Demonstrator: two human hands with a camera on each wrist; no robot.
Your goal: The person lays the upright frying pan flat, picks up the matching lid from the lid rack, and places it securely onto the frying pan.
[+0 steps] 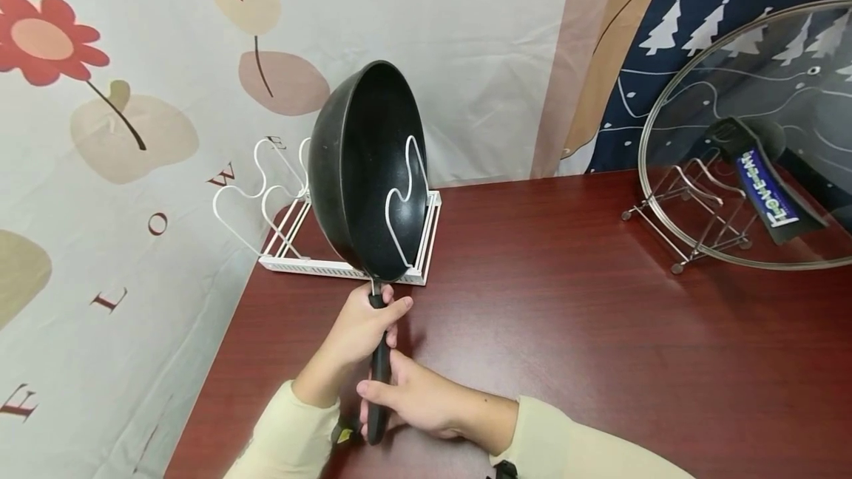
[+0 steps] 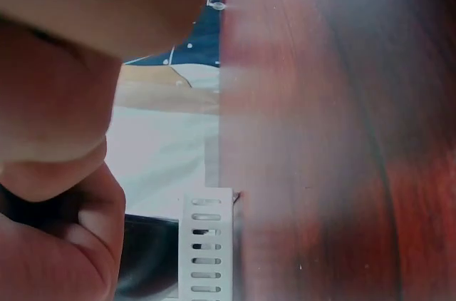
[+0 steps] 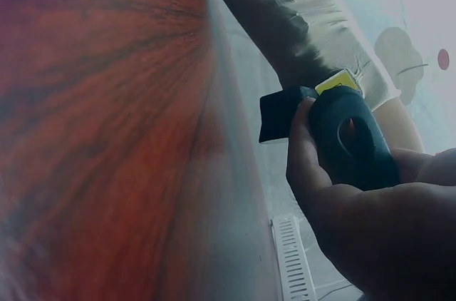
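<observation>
A black wok point(image 1: 382, 168) stands on its side in a white wire rack point(image 1: 306, 266), its hollow facing right and its long black handle point(image 1: 377, 420) pointing toward me. My left hand point(image 1: 359, 324) grips the handle close to the pan. Lower down, my right hand point(image 1: 426, 398) holds the same handle near its end. In the right wrist view the fingers of the right hand point(image 3: 370, 222) curl round the handle end point(image 3: 353, 137), which has a hole through it. The left wrist view shows curled fingers point(image 2: 64, 123) at close range, with part of the rack point(image 2: 206, 258) beyond.
On the right, a large glass lid point(image 1: 655, 191) with a dark labelled handle point(image 1: 765, 183) leans in a small metal wire stand point(image 1: 665, 242). A reddish-brown table point(image 1: 566, 316) lies beneath everything. Behind hang a patterned light cloth point(image 1: 479, 80) and a dark blue one with white trees.
</observation>
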